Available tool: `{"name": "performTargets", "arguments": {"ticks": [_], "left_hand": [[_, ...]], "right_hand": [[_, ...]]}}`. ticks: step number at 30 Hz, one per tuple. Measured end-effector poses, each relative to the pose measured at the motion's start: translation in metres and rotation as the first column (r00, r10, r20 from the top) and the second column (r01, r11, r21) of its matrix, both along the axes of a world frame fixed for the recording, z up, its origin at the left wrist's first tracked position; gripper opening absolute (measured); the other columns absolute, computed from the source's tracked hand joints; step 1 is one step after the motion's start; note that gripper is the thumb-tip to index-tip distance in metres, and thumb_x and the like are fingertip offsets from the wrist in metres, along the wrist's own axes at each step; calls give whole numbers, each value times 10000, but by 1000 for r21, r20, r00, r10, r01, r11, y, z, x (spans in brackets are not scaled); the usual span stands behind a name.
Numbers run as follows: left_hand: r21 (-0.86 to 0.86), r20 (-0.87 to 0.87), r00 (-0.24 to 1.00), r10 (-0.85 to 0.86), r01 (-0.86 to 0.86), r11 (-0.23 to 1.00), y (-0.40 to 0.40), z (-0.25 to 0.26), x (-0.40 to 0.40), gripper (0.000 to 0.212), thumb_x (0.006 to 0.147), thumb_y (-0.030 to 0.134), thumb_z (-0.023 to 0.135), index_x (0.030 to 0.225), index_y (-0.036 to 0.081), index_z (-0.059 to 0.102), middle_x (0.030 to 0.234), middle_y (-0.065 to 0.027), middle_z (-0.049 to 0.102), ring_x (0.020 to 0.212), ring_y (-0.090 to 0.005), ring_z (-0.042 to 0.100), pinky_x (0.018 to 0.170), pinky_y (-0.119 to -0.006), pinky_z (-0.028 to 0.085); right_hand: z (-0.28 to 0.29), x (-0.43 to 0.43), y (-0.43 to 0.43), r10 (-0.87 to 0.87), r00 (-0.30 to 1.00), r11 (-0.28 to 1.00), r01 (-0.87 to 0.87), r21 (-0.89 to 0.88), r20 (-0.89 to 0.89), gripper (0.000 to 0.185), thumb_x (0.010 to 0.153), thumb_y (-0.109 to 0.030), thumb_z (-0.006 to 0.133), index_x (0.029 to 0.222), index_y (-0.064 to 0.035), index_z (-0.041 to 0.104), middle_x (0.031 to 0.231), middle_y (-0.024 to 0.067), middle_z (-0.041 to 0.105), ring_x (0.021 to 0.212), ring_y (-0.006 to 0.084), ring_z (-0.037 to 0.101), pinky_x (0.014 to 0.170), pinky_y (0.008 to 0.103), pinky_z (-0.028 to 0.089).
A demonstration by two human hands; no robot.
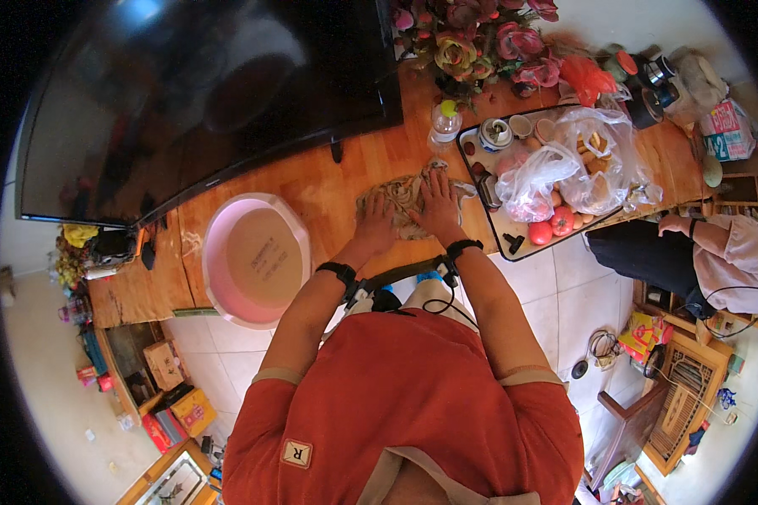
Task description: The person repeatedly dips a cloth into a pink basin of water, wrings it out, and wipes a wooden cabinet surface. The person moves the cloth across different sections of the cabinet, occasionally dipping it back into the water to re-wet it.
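Observation:
A patterned brown cloth (405,188) lies bunched on the wooden tabletop (316,183) in front of me. My left hand (376,224) rests flat on the cloth's left part, fingers pointing away from me. On its right part lies my right hand (439,205), palm down with the fingers a little spread. Neither hand visibly grips the fabric, though the undersides of both are hidden. To the left of the hands stands a pink plastic basin (213,259) holding brownish water. A black-rimmed tray (502,237) with tomatoes, plastic bags and a small jar is to the right.
A large television (208,95) stands along the back left. A clear bottle with a yellow-green cap (445,126) is behind the cloth, near artificial flowers (480,47). Another person (726,252) is at the far right. The table's front edge runs close to my body.

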State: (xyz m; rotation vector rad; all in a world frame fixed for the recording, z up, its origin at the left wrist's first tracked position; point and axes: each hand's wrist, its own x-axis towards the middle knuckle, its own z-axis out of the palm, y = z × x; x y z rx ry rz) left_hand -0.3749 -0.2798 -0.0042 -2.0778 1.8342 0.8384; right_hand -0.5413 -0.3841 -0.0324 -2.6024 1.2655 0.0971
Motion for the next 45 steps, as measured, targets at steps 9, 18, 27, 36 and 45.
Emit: {"name": "performTargets", "arguments": {"ticks": [9,18,27,36,45], "left_hand": [[-44,15,999,-52,53,998,-59,-6,16,684,933,345,492,1492,48,234,1568,-202,47,1443,-405,-14,1142,-559,125],[79,63,994,-93,87,993,-102,15,25,676,906,272,508,1480,20,254,1560,-229,66,1438,-418,18,1124,-565,159],[-277,-41,991,-128,111,954,-103,-16,48,566,852,223,610,1360,19,466,1537,-219,179,1435,-394,86,1091,-598,217],[-173,65,986,-153,162,972,-126,8,59,512,853,249,642,1311,67,506,1552,-183,158,1444,-355,108,1096,-585,236],[-38,81,997,2,1,999,-138,-2,62,638,862,401,617,1398,115,424,1564,-158,135,1455,-308,100,1145,-495,220]], "right_hand": [[9,37,-40,28,988,989,-5,147,-154,854,865,-595,493,1498,-75,250,1587,134,70,1459,344,25,1152,508,135],[13,66,-39,23,942,998,-3,62,-335,708,978,-481,285,1500,-14,182,1581,172,19,1449,386,29,1158,507,93],[13,75,-49,75,955,993,-46,104,-287,665,1003,-411,249,1487,37,163,1575,192,5,1446,401,15,1166,509,63],[-17,90,-51,-13,965,1000,18,16,-261,639,1000,-403,233,1463,36,261,1574,203,-18,1450,388,-2,1162,513,40],[-17,97,-55,-37,969,996,55,67,-246,598,1008,-383,219,1443,13,331,1577,194,-7,1454,378,-10,1161,506,32]]}}
